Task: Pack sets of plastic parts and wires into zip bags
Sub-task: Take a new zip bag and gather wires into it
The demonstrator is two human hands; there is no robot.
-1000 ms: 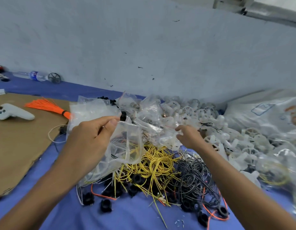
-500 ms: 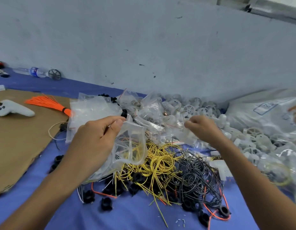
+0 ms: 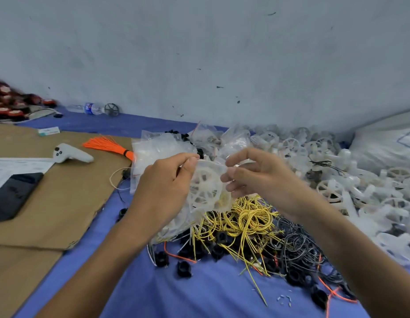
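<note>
**Zip bag pinched at its mouth, above the wire heap**

Head view: held up at centre, a clear zip bag (image 3: 207,187), long axis roughly vertical, mouth upward, bottom hanging toward the yellow wires (image 3: 245,216). Inside it, 1 white spoked wheel (image 3: 203,188) standing on edge, flat face toward the camera; other contents too blurred to name. Left hand (image 3: 164,189) closed, thumb and forefinger pinching the bag's top-left edge. Right hand (image 3: 256,177) half closed, fingertips (image 3: 224,177) at the top-right edge; firm grip or mere touch not clear. Behind the left hand, a stack of empty bags (image 3: 158,152), partly hidden. Right of the yellow coils, black wires (image 3: 296,244), tangled. Along the wall, a pile of white plastic parts (image 3: 337,171), smeared at the right edge. On the blue tabletop (image 3: 211,294), scattered black pieces, shapes unclear. Both forearms cut off by the bottom edge.
</note>
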